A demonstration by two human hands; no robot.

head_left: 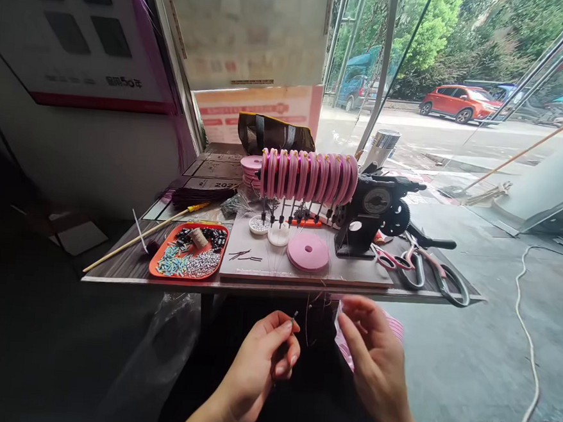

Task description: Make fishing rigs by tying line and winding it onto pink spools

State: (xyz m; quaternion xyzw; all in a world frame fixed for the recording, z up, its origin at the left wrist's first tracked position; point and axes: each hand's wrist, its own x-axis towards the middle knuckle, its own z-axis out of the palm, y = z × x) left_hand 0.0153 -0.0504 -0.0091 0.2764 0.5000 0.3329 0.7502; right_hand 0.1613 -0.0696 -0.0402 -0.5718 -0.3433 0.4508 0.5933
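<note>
In front of the table edge, my left hand [267,358] is closed, with thumb and forefinger pinching a small dark tube-like piece [295,315]. My right hand [376,356] is held to its right, fingers apart and curved, with nothing visible in them. Thin lines [308,319] hang between the hands from the table edge. Pink striped material [395,326] shows partly behind my right hand. Above, a row of pink foam rings [308,176] sits on a black hand-cranked winder [372,211], with small dark weights dangling below. A pink foam disc [308,251] lies on the board.
An orange tray [153,267] holds small coloured parts and a thread spool [199,238]. Scissors [445,281] lie at the table's right end. Two small white round dishes [278,235] stand on the board [258,268]. A thin stick [137,238] crosses the left corner; a white cable [527,318] runs along the floor.
</note>
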